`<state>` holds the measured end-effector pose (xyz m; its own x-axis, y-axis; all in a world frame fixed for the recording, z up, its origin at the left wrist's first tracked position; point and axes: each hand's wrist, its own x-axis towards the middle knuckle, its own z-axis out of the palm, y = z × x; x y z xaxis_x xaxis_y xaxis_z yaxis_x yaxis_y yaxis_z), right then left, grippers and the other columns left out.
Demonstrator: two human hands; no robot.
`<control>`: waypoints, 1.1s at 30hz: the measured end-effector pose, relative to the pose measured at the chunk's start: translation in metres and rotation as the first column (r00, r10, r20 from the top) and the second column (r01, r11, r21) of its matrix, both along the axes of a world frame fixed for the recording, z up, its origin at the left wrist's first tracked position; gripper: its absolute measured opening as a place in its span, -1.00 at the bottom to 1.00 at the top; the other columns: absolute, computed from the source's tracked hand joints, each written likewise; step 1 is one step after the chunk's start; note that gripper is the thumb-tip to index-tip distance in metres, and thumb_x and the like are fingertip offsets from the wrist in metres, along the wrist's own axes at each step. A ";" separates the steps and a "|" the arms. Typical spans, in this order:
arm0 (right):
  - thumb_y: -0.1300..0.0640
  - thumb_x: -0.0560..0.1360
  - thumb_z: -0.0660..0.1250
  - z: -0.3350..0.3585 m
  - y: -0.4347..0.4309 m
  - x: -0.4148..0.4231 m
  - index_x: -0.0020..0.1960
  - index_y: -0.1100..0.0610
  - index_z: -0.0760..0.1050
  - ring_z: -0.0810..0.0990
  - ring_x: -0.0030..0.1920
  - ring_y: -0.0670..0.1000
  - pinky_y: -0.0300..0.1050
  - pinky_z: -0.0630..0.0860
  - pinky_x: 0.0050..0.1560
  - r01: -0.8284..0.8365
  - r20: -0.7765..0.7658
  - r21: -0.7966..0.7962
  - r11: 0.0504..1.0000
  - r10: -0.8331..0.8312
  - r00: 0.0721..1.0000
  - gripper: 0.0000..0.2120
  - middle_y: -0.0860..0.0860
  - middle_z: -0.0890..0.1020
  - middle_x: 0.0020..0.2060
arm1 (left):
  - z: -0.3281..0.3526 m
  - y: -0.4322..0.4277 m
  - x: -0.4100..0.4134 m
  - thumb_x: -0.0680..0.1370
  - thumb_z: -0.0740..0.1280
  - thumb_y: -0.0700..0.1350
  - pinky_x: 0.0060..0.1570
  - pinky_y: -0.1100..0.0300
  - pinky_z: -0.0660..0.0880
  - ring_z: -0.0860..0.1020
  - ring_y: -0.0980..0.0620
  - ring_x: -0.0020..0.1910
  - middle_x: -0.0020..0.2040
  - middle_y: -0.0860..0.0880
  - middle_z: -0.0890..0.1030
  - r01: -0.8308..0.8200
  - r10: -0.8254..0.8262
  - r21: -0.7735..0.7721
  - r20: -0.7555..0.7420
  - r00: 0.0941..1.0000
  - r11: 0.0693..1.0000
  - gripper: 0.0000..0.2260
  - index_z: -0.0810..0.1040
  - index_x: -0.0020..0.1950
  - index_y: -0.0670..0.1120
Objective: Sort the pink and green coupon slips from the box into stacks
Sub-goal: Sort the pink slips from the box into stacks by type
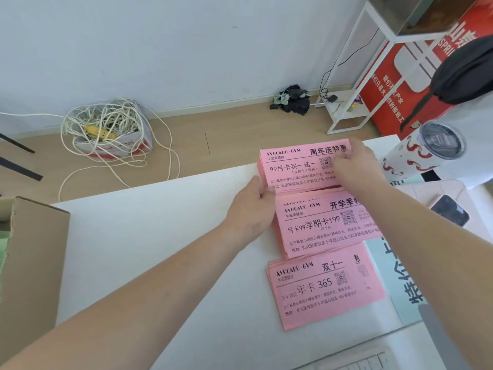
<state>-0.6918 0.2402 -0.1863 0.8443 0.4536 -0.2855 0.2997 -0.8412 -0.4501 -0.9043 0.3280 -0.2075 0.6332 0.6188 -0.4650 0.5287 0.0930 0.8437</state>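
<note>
Right now both hands are on the far pink stack (293, 170) of coupon slips, which sits at the far edge of the white counter (160, 236). The left hand (250, 208) has its fingers curled and pinches the stack's near left corner, thumb against the edge. The right hand (357, 166) covers the stack's right end, with its fingers bent over the top slip and gripping it. Whether the stack rests fully on the counter or is lifted a little cannot be told. Just right of the left hand and under the right forearm lies the middle pink stack (320, 227), its slips slightly fanned, its far edge touching the held stack. Nearer the person than both hands lies the near pink stack (320, 288), overlapped at its far edge by the middle one. A teal and white printed sheet (394, 276) shows at the right of these stacks. Well left of the left hand stands the open cardboard box (34, 249), with green slips (4, 252) showing inside at the frame's edge. Just right of the right hand stands a white tumbler (421, 153) with red markings, and a phone (450, 209) lies nearer the person than it.
</note>
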 end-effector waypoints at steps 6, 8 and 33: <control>-0.04 0.65 -0.02 0.007 -0.047 -0.018 0.50 0.14 0.27 0.44 0.33 0.29 0.26 0.42 0.30 0.140 0.064 -0.157 0.978 -0.131 0.989 -0.52 0.21 0.44 0.39 | 0.009 -0.043 -0.036 0.68 0.16 -0.07 -0.31 0.24 0.31 0.38 0.15 -0.38 -0.36 0.14 0.43 0.059 -0.060 -0.011 -0.043 0.997 0.998 -0.74 0.37 -0.22 -0.02; -0.01 0.64 -0.02 0.006 -0.063 -0.025 0.48 0.15 0.28 0.47 0.30 0.29 0.23 0.44 0.27 0.172 0.035 -0.201 0.964 -0.168 0.985 -0.53 0.21 0.48 0.34 | 0.011 -0.057 -0.035 0.67 0.16 -0.04 -0.04 0.30 0.51 0.59 0.28 -0.10 -0.09 0.27 0.66 0.110 -0.110 -0.040 0.000 0.994 0.993 -0.80 0.57 0.11 0.12; -0.25 0.37 0.54 0.021 -0.067 -0.086 0.60 -0.32 0.07 -0.04 0.63 -0.09 0.07 0.22 0.54 -0.643 0.023 -0.399 0.653 0.708 0.705 -0.05 -0.21 -0.04 0.65 | -0.008 -0.074 -0.032 0.46 0.42 0.12 -0.03 0.02 0.58 0.56 -0.01 0.02 0.01 0.04 0.56 0.249 -0.197 0.380 -0.171 0.965 0.891 -0.42 0.36 0.44 0.07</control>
<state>-0.7778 0.1730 -0.1651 0.3888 0.8182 -0.4236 0.8865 -0.4574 -0.0698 -0.9368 0.2544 -0.2159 0.7293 0.6170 -0.2956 0.5988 -0.3667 0.7120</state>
